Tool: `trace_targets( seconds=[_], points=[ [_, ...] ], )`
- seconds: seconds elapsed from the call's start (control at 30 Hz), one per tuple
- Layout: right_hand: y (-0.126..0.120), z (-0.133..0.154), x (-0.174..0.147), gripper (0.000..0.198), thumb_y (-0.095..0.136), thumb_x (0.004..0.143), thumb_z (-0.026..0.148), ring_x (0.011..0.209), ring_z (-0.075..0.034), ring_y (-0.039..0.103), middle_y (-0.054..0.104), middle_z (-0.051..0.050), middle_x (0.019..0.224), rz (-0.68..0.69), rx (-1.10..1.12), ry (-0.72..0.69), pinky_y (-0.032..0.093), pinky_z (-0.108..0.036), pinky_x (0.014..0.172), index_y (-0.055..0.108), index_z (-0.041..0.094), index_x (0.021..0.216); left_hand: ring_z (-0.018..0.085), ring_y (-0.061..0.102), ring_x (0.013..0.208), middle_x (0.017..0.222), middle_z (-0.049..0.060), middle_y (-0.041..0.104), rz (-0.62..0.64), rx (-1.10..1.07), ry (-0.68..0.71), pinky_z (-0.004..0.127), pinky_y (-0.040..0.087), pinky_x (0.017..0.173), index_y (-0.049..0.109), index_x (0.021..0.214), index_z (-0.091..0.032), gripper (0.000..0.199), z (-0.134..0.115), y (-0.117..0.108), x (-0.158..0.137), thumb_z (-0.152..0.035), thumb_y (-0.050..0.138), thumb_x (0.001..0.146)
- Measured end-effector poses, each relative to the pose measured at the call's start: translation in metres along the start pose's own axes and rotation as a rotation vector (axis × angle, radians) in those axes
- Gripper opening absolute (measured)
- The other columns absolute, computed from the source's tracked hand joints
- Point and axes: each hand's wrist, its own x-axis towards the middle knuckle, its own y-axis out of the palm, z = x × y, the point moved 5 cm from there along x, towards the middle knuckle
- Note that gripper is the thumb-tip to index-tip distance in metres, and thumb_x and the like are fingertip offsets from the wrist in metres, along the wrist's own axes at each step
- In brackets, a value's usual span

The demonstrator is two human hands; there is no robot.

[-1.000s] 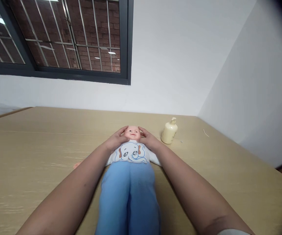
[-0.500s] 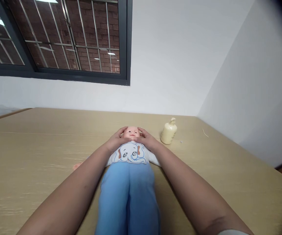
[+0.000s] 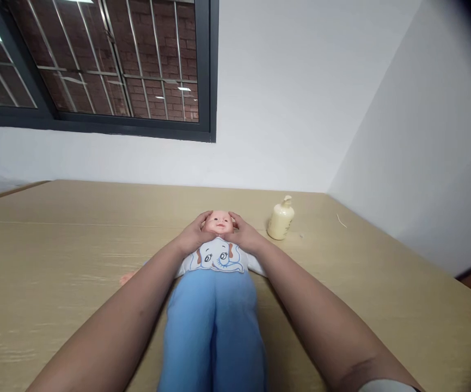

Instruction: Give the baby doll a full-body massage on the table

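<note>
A baby doll point(image 3: 214, 305) lies on its back on the wooden table, its head toward the far wall. It wears light blue trousers and a white top with an elephant face on the chest. My left hand point(image 3: 196, 234) cups the left side of the doll's head, thumb under the chin and fingers along the cheek and temple. On the opposite side my right hand point(image 3: 243, 231) holds the head the same way. The doll's face shows between my hands. One small doll hand sticks out beyond my left forearm; the other is hidden by my right arm.
A cream pump bottle point(image 3: 281, 220) stands on the table point(image 3: 75, 245) to the right of the doll's head. Farther right lies a thin pale strip point(image 3: 342, 220). White walls border the table behind and at right, with a barred window point(image 3: 116, 65) at upper left.
My thumbs have shifted slightly lower on the doll's chin, so its face shows a little more. The doll and the bottle stay in place; the view has moved a touch.
</note>
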Motion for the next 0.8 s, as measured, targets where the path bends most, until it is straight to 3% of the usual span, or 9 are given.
trace_targets(
  seconds=[0.3, 0.47, 0.57, 0.7, 0.8],
  points=[
    [0.0, -0.002, 0.0, 0.092, 0.076, 0.07, 0.024, 0.121, -0.029, 0.06, 0.056, -0.01, 0.141, 0.036, 0.096, -0.013, 0.051, -0.042, 0.099, 0.033, 0.025, 0.152, 0.029, 0.066, 0.109, 0.13, 0.013, 0.063, 0.011, -0.173, -0.056, 0.036, 0.054, 0.084, 0.04, 0.147, -0.022, 0.087, 0.012, -0.002, 0.002, -0.022, 0.077, 0.069],
    [0.003, -0.004, 0.0, 0.088, 0.076, 0.068, 0.022, 0.118, -0.028, 0.062, 0.059, -0.008, 0.138, 0.088, 0.231, -0.007, 0.053, -0.039, 0.095, 0.04, 0.027, 0.148, 0.029, 0.067, 0.106, 0.127, 0.011, 0.066, 0.034, -0.329, -0.103, 0.038, 0.054, 0.087, 0.045, 0.146, -0.023, 0.086, 0.013, -0.002, 0.002, -0.016, 0.073, 0.065],
    [0.003, -0.005, 0.0, 0.094, 0.078, 0.064, 0.021, 0.114, -0.028, 0.064, 0.06, -0.008, 0.136, 0.065, 0.298, 0.028, 0.054, -0.037, 0.091, 0.039, 0.026, 0.149, 0.028, 0.069, 0.1, 0.123, 0.012, 0.068, 0.019, -0.355, -0.126, 0.036, 0.054, 0.081, 0.045, 0.146, -0.022, 0.087, 0.01, -0.001, 0.001, -0.012, 0.07, 0.063],
    [0.006, -0.002, 0.001, 0.081, 0.074, 0.063, 0.017, 0.103, -0.025, 0.068, 0.068, -0.007, 0.121, 0.062, 0.37, 0.039, 0.055, -0.033, 0.084, 0.051, 0.024, 0.14, 0.025, 0.07, 0.09, 0.118, 0.011, 0.07, -0.041, -0.333, -0.14, 0.03, 0.052, 0.068, 0.048, 0.144, -0.019, 0.089, 0.007, -0.001, -0.001, -0.008, 0.064, 0.057],
    [0.007, -0.001, 0.003, 0.075, 0.067, 0.062, 0.014, 0.095, -0.024, 0.069, 0.073, -0.006, 0.11, 0.035, 0.397, 0.061, 0.055, -0.031, 0.078, 0.056, 0.022, 0.136, 0.026, 0.068, 0.098, 0.121, 0.011, 0.069, -0.059, -0.34, -0.121, 0.029, 0.052, 0.07, 0.052, 0.139, -0.017, 0.086, 0.004, 0.0, -0.001, -0.007, 0.063, 0.054]
  ],
)
